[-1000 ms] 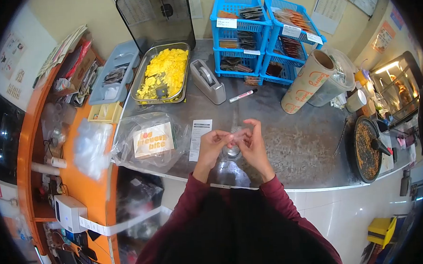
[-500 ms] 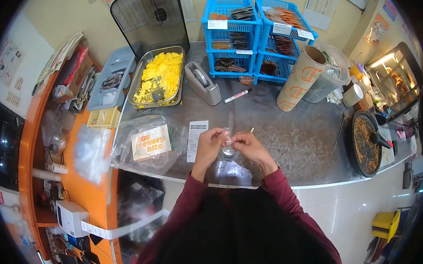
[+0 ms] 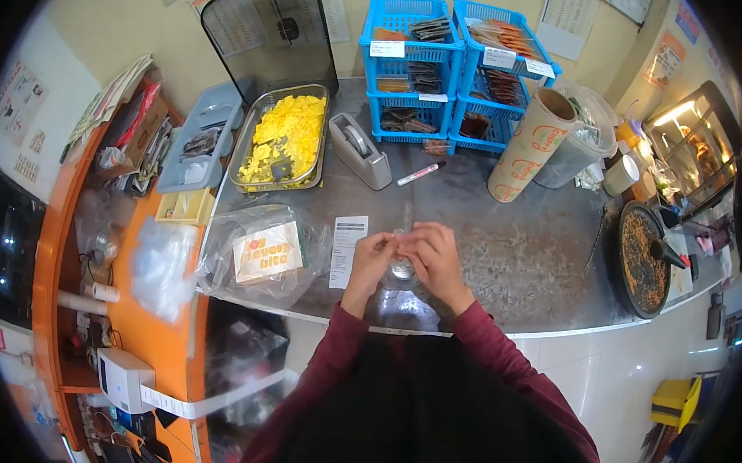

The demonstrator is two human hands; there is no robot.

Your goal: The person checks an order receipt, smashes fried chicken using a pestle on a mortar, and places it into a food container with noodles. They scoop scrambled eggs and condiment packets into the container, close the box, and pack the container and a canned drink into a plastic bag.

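Both my hands meet over the metal table, with fingertips pinched together at the top of a small clear plastic bag [image 3: 402,269]. Its rounded lower part hangs below the fingers, and what is inside is too small to make out. My left hand [image 3: 371,263] is closed on the bag's neck from the left. From the right, my right hand [image 3: 435,258] pinches the same neck, its fingers bent over the top. A printed paper slip [image 3: 349,251] lies just left of my left hand. Farther left is a printed box [image 3: 268,254] inside a clear plastic bag.
Beyond my hands are a tape dispenser [image 3: 360,153], a marker [image 3: 418,175] and a glass tray of yellow food [image 3: 325,122]. Blue basket racks [image 3: 411,99] and a paper roll [image 3: 527,154] stand at the back. A round black pan [image 3: 642,261] sits at right.
My right hand has turned and its fingers have come up over the bag's neck. A thin pale-yellow piece sticking out by the right fingers no longer shows. The view has shifted slightly.
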